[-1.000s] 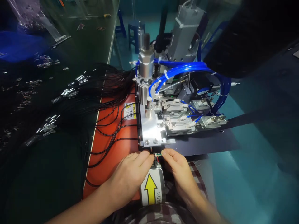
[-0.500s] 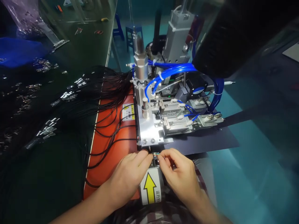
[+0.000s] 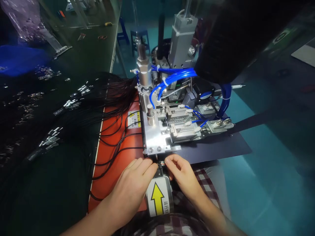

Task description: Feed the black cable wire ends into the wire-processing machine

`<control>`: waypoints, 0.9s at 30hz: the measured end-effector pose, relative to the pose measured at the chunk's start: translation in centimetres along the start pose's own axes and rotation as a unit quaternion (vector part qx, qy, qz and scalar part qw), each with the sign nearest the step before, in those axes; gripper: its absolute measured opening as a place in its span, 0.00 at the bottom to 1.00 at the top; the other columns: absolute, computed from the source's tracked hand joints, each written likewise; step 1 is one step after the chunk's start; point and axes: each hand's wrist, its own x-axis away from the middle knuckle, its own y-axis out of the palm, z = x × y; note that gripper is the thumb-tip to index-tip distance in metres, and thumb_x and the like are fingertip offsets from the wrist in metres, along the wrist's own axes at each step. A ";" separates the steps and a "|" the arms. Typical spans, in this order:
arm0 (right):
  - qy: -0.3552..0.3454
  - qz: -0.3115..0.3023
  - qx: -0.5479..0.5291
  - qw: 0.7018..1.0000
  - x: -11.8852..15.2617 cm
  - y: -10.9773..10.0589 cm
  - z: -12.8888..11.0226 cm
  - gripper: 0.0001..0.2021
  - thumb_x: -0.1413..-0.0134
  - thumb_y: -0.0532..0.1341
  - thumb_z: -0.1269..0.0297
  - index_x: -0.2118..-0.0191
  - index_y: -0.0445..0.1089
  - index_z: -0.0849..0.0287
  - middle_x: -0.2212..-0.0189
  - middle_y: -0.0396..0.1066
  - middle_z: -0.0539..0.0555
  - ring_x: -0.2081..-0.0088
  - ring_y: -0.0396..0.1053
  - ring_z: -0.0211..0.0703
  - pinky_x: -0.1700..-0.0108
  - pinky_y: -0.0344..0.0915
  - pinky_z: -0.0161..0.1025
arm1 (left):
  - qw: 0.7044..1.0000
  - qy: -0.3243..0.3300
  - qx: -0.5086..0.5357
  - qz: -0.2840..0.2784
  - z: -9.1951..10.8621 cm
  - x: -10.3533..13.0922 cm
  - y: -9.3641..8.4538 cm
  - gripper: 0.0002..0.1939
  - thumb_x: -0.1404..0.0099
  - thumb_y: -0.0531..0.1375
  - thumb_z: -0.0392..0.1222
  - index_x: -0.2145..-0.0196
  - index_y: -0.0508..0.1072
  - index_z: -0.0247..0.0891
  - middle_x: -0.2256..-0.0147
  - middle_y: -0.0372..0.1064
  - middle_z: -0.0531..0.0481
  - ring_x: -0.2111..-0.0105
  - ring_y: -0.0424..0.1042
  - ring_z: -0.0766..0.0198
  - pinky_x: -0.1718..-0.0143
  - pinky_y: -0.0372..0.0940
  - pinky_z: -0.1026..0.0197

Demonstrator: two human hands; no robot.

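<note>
Just in front of the machine's bright metal plate, both hands meet over a small dark fixture. My left hand is closed, its fingertips at the left end of a small piece with thin coloured wires. My right hand pinches at the right end of that piece with thumb and forefinger. The piece is tiny and mostly hidden by the fingertips. Below the fixture lies a white label with a yellow arrow.
Black cables run over the red surface into the machine's left side. Bundles with shiny metal ends lie on the dark table at left. Blue air tubes arch over the machine. A dark thick shape hangs at upper right.
My right hand has shifted slightly left and up, its fingers more closed at the small wired piece. My left hand is nearly in place. The view has shifted a little.
</note>
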 end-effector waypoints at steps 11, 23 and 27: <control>0.028 -0.025 -0.069 0.997 -0.1 0.4 0.4 0.14 0.46 0.59 0.53 0.72 0.62 0.59 0.86 0.56 0.42 0.82 0.51 0.33 0.77 0.50 0.32 | 0.996 -0.087 -0.015 -0.023 1.8 0.1 0.4 0.16 0.39 0.51 0.27 0.53 0.68 0.31 0.63 0.66 0.42 0.65 0.65 0.55 0.66 0.69 0.52; -0.014 0.000 -0.043 0.999 -0.1 0.9 0.2 0.16 0.46 0.59 0.51 0.74 0.61 0.58 0.83 0.54 0.43 0.81 0.51 0.35 0.77 0.50 0.33 | 0.996 -0.049 -0.068 -0.018 1.5 -0.2 1.2 0.23 0.41 0.51 0.26 0.47 0.64 0.33 0.63 0.69 0.43 0.68 0.68 0.54 0.71 0.68 0.53; -0.028 0.021 -0.040 0.999 0.0 1.3 0.3 0.17 0.47 0.59 0.50 0.75 0.60 0.57 0.81 0.51 0.43 0.80 0.48 0.35 0.78 0.47 0.33 | 0.992 -0.056 -0.106 -0.028 1.9 -0.9 1.1 0.24 0.43 0.51 0.24 0.49 0.65 0.33 0.63 0.69 0.43 0.68 0.68 0.55 0.70 0.68 0.53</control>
